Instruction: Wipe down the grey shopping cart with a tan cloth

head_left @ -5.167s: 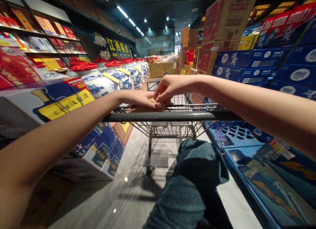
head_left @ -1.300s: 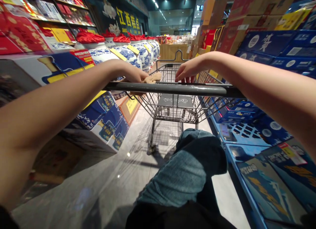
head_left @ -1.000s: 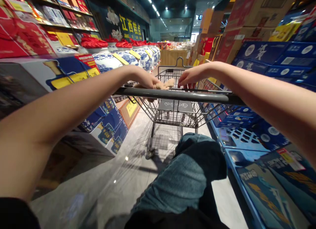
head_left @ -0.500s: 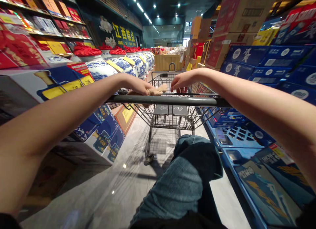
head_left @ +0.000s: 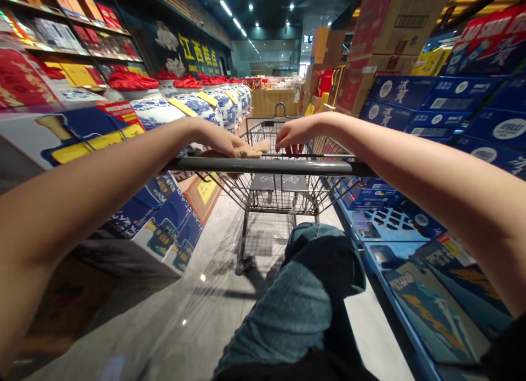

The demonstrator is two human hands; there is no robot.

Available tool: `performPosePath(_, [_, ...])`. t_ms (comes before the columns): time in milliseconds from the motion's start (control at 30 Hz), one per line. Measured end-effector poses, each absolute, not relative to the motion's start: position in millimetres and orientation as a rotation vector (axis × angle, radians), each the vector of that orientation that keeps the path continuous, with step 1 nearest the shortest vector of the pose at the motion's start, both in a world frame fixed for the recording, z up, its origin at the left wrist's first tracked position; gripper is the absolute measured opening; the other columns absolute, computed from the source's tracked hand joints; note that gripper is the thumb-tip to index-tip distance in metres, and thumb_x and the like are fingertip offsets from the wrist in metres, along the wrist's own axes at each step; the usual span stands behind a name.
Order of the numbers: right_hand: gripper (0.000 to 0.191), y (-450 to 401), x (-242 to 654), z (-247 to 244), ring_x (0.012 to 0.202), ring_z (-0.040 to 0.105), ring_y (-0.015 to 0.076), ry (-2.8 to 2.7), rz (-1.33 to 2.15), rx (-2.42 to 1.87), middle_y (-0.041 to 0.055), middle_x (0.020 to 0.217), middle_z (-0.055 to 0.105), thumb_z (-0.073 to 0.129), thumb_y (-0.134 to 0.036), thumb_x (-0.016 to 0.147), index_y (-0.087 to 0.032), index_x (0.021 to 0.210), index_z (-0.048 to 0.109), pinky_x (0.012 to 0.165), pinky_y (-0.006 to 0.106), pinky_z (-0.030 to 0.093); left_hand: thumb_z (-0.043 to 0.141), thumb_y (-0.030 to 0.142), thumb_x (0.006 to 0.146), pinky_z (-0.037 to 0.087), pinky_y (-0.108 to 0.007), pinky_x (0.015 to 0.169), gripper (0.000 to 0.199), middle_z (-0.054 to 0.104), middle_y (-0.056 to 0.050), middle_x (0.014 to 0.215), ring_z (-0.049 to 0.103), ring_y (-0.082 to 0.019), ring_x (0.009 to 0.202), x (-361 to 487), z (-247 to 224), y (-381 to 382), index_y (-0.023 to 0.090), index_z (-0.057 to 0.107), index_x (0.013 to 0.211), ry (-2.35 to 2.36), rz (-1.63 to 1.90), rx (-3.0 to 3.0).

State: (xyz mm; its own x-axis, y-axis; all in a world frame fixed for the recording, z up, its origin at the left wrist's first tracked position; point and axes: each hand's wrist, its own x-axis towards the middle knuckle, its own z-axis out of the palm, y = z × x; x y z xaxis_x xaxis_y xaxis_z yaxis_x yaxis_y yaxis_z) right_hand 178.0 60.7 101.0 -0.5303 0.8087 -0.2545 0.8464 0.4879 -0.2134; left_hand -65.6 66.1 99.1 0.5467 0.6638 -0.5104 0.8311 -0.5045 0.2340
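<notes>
A shopping cart [head_left: 283, 211] stands in front of me, its grey handle bar [head_left: 263, 166] crossing below both my forearms. My left hand [head_left: 224, 140] reaches over the left half of the bar. Its fingers are closed on a beige, soft-looking cloth bundle [head_left: 253, 149], whose exact kind I cannot make out. Over the bar's right half, my right hand [head_left: 293, 135] droops from a bent wrist, fingers loose and pointing down, with no object visible in them. Behind the hands, the wire basket shows a grey panel [head_left: 278, 182] with round symbols.
Blue-and-white jars [head_left: 156, 109] with red cloth tops line the left side, beyond stacked gift boxes [head_left: 160, 227]. On the right, blue cartons [head_left: 402, 90] rise beside blue plastic pallets [head_left: 390, 222]. A wooden counter [head_left: 275, 102] stands ahead. Grey tiled floor [head_left: 197, 310] lies between.
The surroundings and the cart have shifted slightly left in view. Both hands keep the same pose over the bar, and the beige bundle stays in my left hand.
</notes>
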Motion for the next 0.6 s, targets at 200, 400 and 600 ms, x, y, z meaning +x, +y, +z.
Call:
performPosePath(200, [0.026, 71.5, 177.2, 97.1, 0.096, 0.076, 0.0212, 2.553, -0.549, 1.556, 0.0054, 0.099, 0.078, 0.067, -0.038, 0.098, -0.015, 0.101, 0.079, 0.089, 0.034, 0.063, 0.081, 0.038, 0.067, 0.047, -0.026, 0.071, 0.063, 0.062, 0.002, 0.084, 0.051, -0.015, 0.08, -100.8, 102.3, 56.1, 0.019, 0.062, 0.124, 1.445, -0.531, 2.064])
performPosePath(400, [0.041, 85.4, 203.4, 92.7, 0.091, 0.079, 0.0235, 2.144, -0.443, 1.848, 0.0094, 0.088, 0.08, 0.071, -0.042, 0.093, -0.009, 0.069, 0.074, 0.082, 0.035, 0.062, 0.075, 0.032, 0.065, 0.049, -0.029, 0.08, 0.06, 0.065, 0.0, 0.099, 0.054, -0.017, 0.091, -63.2, 102.4, 57.2, 0.018, 0.064, 0.122, 1.275, -0.493, 2.246])
performPosePath(600, [0.047, 96.5, 218.6, 97.1, 0.097, 0.079, 0.0226, 2.19, -0.434, 1.873, 0.0101, 0.095, 0.082, 0.067, -0.05, 0.095, -0.009, 0.073, 0.075, 0.084, 0.031, 0.06, 0.077, 0.039, 0.071, 0.051, -0.03, 0.074, 0.057, 0.065, 0.001, 0.084, 0.059, -0.019, 0.083, -103.5, 102.6, 58.6, 0.024, 0.059, 0.123, 1.435, -0.531, 2.015])
